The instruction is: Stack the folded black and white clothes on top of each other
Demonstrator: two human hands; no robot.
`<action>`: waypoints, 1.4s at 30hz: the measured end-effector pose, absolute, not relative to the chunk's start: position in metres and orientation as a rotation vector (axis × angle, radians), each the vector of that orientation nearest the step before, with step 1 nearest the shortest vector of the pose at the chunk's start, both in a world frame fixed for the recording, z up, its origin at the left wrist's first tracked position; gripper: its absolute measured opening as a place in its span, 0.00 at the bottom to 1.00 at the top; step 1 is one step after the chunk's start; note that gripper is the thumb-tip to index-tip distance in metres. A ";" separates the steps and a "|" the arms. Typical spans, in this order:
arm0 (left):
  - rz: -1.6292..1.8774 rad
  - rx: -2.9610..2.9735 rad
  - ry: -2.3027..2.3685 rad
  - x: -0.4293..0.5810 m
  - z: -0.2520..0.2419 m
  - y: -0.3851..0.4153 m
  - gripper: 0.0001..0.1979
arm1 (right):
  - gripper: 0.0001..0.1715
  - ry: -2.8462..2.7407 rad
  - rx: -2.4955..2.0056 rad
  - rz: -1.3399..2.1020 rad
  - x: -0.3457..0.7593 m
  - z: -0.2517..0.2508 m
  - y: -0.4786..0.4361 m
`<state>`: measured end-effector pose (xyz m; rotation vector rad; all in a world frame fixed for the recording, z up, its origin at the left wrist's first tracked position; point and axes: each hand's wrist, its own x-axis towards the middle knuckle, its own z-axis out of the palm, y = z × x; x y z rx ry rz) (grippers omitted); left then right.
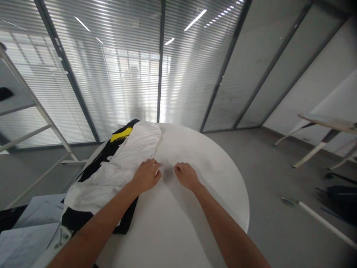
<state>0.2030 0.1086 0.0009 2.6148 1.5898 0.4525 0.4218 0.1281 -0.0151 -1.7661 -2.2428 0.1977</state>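
Observation:
A long white garment [119, 175] lies lengthwise along the left side of a round white table [178, 230]. Beneath it, black cloth [129, 219] sticks out on both sides, with a yellow patch [121, 134] near the far end. My left hand [147, 175] is over the right edge of the white garment, fingers loosely stretched and thumb apart; whether it touches the cloth is unclear. Just above the bare tabletop, my right hand [187, 175] has its fingers curled in, with nothing visible in them. A small gap separates the two hands.
A white metal ladder-like frame [47, 119] stands at the left, with papers [30, 230] below it. Behind the table runs a glass wall with blinds [125, 74]. Another table [329, 124], a white pole [326, 223] and a dark object [341, 201] are at the right.

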 end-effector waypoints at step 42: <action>0.251 2.552 1.415 0.211 -0.045 0.098 0.37 | 0.38 -2.449 -1.852 -0.114 0.434 -0.052 0.091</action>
